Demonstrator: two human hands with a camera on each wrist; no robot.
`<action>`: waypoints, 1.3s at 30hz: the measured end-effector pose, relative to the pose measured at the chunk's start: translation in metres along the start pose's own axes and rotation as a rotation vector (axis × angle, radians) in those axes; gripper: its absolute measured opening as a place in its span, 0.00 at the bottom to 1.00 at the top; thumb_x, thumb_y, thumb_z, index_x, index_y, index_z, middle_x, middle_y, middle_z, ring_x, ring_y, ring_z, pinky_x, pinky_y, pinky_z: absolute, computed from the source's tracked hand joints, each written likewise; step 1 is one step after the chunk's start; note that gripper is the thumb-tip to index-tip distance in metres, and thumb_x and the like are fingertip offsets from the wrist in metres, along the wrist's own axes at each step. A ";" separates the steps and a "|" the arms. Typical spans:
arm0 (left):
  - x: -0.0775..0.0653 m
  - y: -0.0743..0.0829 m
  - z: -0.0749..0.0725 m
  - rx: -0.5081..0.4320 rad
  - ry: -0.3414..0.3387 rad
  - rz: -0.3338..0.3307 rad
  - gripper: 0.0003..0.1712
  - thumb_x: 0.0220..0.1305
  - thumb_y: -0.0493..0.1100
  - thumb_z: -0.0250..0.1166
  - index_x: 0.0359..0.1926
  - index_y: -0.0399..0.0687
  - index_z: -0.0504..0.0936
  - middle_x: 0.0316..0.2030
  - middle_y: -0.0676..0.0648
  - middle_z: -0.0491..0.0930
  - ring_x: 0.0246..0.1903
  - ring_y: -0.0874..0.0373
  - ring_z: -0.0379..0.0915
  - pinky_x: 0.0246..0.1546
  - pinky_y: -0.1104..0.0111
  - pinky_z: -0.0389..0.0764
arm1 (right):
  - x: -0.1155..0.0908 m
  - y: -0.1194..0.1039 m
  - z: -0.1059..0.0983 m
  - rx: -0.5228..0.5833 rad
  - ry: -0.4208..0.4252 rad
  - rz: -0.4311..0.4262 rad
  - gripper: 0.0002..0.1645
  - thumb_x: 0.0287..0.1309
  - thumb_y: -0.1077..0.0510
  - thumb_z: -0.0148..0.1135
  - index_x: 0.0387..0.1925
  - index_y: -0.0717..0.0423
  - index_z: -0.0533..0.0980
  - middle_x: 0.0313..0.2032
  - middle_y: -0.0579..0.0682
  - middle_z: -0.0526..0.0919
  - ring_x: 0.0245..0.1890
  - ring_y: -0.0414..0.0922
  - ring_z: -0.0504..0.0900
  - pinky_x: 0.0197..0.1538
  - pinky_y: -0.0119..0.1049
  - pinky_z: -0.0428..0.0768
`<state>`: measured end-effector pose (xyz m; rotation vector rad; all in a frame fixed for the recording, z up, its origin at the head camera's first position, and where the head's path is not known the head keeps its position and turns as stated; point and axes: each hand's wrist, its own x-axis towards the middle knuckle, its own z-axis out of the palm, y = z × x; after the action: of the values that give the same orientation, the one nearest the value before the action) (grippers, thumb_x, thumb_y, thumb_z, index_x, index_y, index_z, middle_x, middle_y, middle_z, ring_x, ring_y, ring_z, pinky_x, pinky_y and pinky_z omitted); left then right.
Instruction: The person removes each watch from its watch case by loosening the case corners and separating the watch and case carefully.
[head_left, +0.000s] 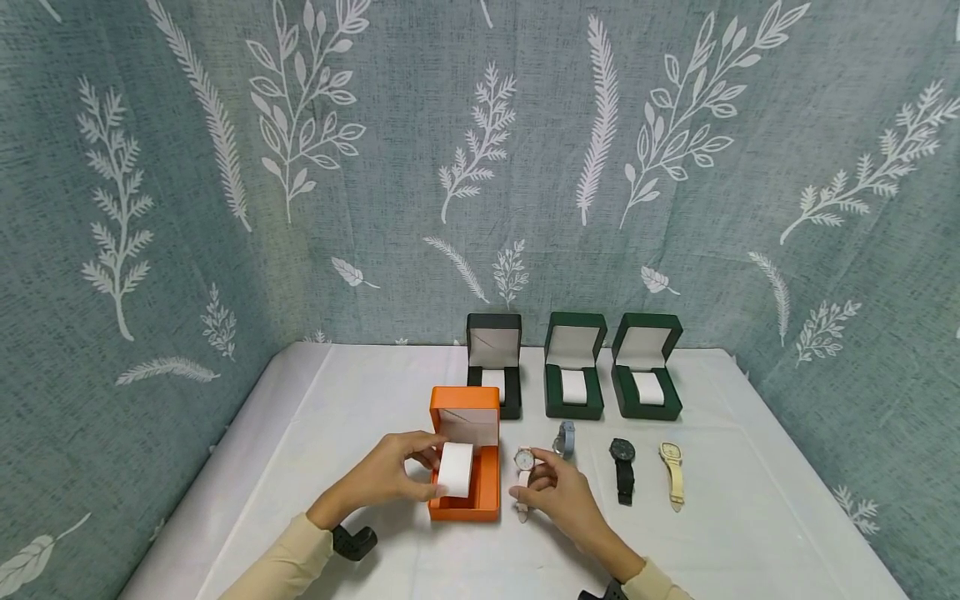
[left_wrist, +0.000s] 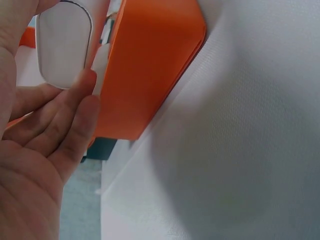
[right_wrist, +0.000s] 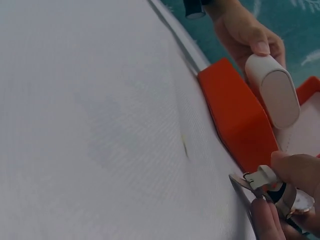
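Observation:
My left hand pinches a white watch cushion between thumb and fingers, raised over an orange watch box whose lid stands up. In the left wrist view the cushion shows its rounded end, with the fingers under it. Just right of the box, my right hand holds a watch with a pale strap and a round white dial. Its strap end and buckle stick out between thumb and fingers in the right wrist view.
Behind stand a black box and two green boxes, lids up, each with a white cushion. A blue-grey watch, a black watch and a yellow watch lie to the right on the white-covered table.

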<state>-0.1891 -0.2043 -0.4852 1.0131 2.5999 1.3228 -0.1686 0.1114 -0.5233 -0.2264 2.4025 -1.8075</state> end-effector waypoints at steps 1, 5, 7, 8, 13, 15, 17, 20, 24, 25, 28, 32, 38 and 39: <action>0.000 0.000 0.000 0.003 0.002 0.002 0.36 0.56 0.52 0.80 0.61 0.41 0.81 0.39 0.57 0.83 0.41 0.58 0.83 0.49 0.63 0.83 | 0.000 0.001 0.000 -0.021 0.007 -0.008 0.46 0.49 0.55 0.83 0.67 0.65 0.72 0.41 0.51 0.81 0.35 0.42 0.80 0.32 0.29 0.79; 0.000 -0.001 0.002 0.029 0.004 0.011 0.36 0.56 0.54 0.80 0.61 0.42 0.81 0.40 0.58 0.82 0.40 0.58 0.82 0.47 0.64 0.83 | 0.002 0.003 0.002 -0.124 0.042 -0.053 0.42 0.49 0.54 0.83 0.64 0.64 0.75 0.38 0.49 0.80 0.34 0.40 0.80 0.33 0.29 0.80; 0.001 -0.002 0.002 0.049 0.006 0.019 0.36 0.56 0.55 0.80 0.61 0.43 0.81 0.41 0.59 0.82 0.40 0.59 0.82 0.45 0.65 0.83 | 0.003 0.004 0.002 -0.172 0.058 -0.082 0.41 0.49 0.54 0.83 0.63 0.64 0.77 0.37 0.48 0.80 0.33 0.39 0.79 0.33 0.29 0.79; 0.001 -0.003 0.003 0.060 0.007 0.023 0.36 0.56 0.56 0.80 0.61 0.44 0.81 0.41 0.59 0.82 0.40 0.59 0.82 0.45 0.65 0.83 | 0.003 0.004 0.002 -0.197 0.067 -0.097 0.40 0.48 0.54 0.83 0.61 0.64 0.78 0.36 0.48 0.79 0.32 0.39 0.79 0.34 0.29 0.79; 0.002 -0.003 0.004 0.100 0.016 0.034 0.36 0.56 0.58 0.79 0.61 0.46 0.82 0.42 0.61 0.82 0.41 0.60 0.81 0.42 0.67 0.81 | 0.003 0.003 0.003 -0.285 0.107 -0.156 0.36 0.46 0.55 0.85 0.56 0.65 0.81 0.35 0.47 0.77 0.30 0.35 0.77 0.33 0.27 0.78; 0.002 -0.002 0.004 0.110 0.020 0.029 0.36 0.56 0.58 0.79 0.60 0.46 0.82 0.42 0.61 0.82 0.41 0.61 0.80 0.42 0.67 0.80 | 0.003 0.003 0.003 -0.306 0.119 -0.168 0.36 0.45 0.56 0.85 0.55 0.66 0.81 0.35 0.46 0.76 0.29 0.35 0.76 0.32 0.27 0.77; 0.002 -0.002 0.003 0.121 0.025 0.027 0.36 0.55 0.59 0.79 0.60 0.46 0.82 0.43 0.61 0.81 0.41 0.61 0.79 0.41 0.68 0.80 | 0.003 0.003 0.004 -0.325 0.131 -0.178 0.37 0.45 0.57 0.85 0.56 0.66 0.80 0.35 0.46 0.76 0.29 0.35 0.75 0.32 0.27 0.78; 0.001 -0.001 0.003 0.136 0.030 0.019 0.37 0.55 0.59 0.80 0.60 0.45 0.82 0.44 0.60 0.81 0.40 0.62 0.78 0.39 0.68 0.80 | 0.002 0.002 0.004 -0.349 0.145 -0.190 0.38 0.45 0.57 0.85 0.57 0.66 0.80 0.35 0.47 0.77 0.29 0.35 0.76 0.32 0.27 0.78; 0.001 -0.001 0.004 0.146 0.034 0.015 0.37 0.54 0.59 0.80 0.60 0.45 0.82 0.45 0.59 0.80 0.39 0.61 0.76 0.37 0.69 0.79 | 0.000 0.001 0.004 -0.358 0.167 -0.206 0.37 0.44 0.57 0.85 0.56 0.63 0.81 0.37 0.49 0.78 0.28 0.35 0.76 0.30 0.28 0.78; 0.001 -0.001 0.004 0.146 0.035 0.015 0.37 0.54 0.60 0.80 0.60 0.45 0.82 0.45 0.59 0.80 0.39 0.61 0.76 0.37 0.69 0.78 | 0.000 0.001 0.004 -0.360 0.174 -0.215 0.36 0.44 0.57 0.86 0.56 0.62 0.82 0.38 0.50 0.78 0.28 0.35 0.77 0.30 0.28 0.79; 0.001 -0.001 0.004 0.143 0.035 0.005 0.37 0.54 0.59 0.80 0.60 0.46 0.82 0.45 0.59 0.81 0.40 0.61 0.76 0.37 0.69 0.78 | -0.001 0.001 0.003 -0.352 0.184 -0.224 0.32 0.44 0.57 0.85 0.53 0.59 0.83 0.39 0.50 0.77 0.27 0.34 0.77 0.30 0.28 0.79; 0.000 -0.001 0.003 0.136 0.031 -0.011 0.37 0.54 0.59 0.80 0.60 0.47 0.83 0.45 0.56 0.81 0.40 0.60 0.76 0.38 0.69 0.78 | 0.000 -0.002 0.001 -0.325 0.171 -0.223 0.29 0.46 0.57 0.85 0.51 0.57 0.84 0.41 0.50 0.76 0.27 0.35 0.77 0.30 0.28 0.79; -0.001 -0.002 0.003 0.143 0.034 0.000 0.37 0.55 0.59 0.79 0.60 0.45 0.82 0.45 0.53 0.82 0.39 0.59 0.75 0.36 0.68 0.77 | 0.002 -0.008 -0.003 -0.270 0.120 -0.303 0.28 0.46 0.57 0.84 0.51 0.57 0.84 0.41 0.53 0.79 0.27 0.35 0.77 0.30 0.28 0.79; -0.001 -0.002 0.003 0.148 0.037 0.001 0.37 0.55 0.59 0.79 0.60 0.45 0.83 0.45 0.53 0.82 0.39 0.60 0.75 0.36 0.68 0.77 | 0.003 -0.010 -0.004 -0.264 0.108 -0.322 0.28 0.46 0.57 0.84 0.51 0.58 0.84 0.41 0.54 0.80 0.27 0.35 0.77 0.30 0.28 0.80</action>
<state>-0.1888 -0.2037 -0.4891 1.0190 2.7603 1.1746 -0.1717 0.1116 -0.5129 -0.5875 2.8163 -1.6453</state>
